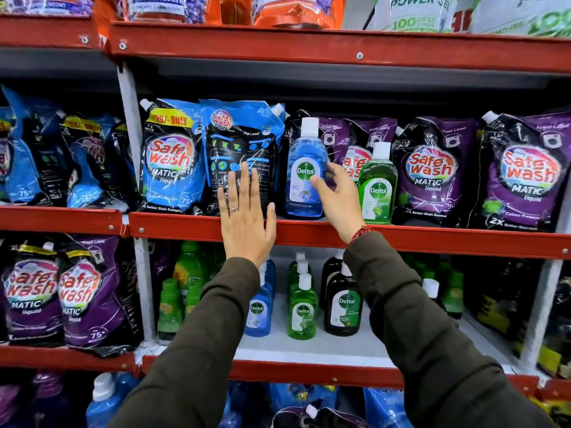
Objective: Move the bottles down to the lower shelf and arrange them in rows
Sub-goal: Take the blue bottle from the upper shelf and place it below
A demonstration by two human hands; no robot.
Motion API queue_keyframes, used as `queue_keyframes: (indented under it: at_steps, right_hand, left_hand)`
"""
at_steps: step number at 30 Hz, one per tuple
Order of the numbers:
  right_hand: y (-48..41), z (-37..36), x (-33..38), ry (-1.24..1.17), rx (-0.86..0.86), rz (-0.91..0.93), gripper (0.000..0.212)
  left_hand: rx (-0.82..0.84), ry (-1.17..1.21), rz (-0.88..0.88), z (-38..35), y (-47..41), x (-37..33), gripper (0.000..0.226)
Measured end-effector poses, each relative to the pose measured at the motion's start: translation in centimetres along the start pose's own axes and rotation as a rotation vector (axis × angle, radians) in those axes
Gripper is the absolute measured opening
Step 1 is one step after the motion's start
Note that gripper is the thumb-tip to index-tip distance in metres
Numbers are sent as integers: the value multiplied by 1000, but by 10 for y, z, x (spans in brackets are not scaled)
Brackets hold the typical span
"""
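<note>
Blue detergent pouches (173,156), purple detergent pouches (432,171), orange packs (296,10) above

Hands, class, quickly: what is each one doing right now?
Left hand: open, flat against the blue Safewash pouch.
Right hand: open, fingers around the blue Dettol bottle, not yet closed.

I see red shelf rails (309,234) on pale grey posts (131,118). On the upper shelf stand 2 bottles: a blue bottle (304,180) and a green bottle (377,186), both with white caps and green-and-white labels. Behind them hang blue-and-black pouches (173,156) with red lettering and a yellow strip, and purple-and-black pouches (432,171) with the same red lettering. The lower shelf (309,347) is white, carrying blue, green and near-black bottles (302,307). My sleeves (417,319) are dark olive; the right wrist wears a red braided band (360,233), the left hand (245,217) a silver ring.
</note>
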State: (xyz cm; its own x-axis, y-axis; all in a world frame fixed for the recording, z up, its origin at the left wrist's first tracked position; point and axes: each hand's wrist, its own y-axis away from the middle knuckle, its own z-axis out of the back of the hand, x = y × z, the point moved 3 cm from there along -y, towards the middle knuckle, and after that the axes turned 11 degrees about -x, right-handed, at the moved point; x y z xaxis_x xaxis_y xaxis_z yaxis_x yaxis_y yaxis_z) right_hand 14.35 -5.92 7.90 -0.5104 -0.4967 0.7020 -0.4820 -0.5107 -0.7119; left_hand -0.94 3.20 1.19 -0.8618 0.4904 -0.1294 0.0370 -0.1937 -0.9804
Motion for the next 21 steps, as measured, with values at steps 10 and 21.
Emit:
queue_keyframes:
  at_steps: [10, 21]
  right_hand:
    - [21, 7, -7, -93, 33, -63, 45]
    - [91, 0, -47, -171, 21, -113, 35]
  left_hand:
    - [0, 47, -6, 13, 8, 3, 70]
    - [-22, 161, 16, 43, 75, 22, 64]
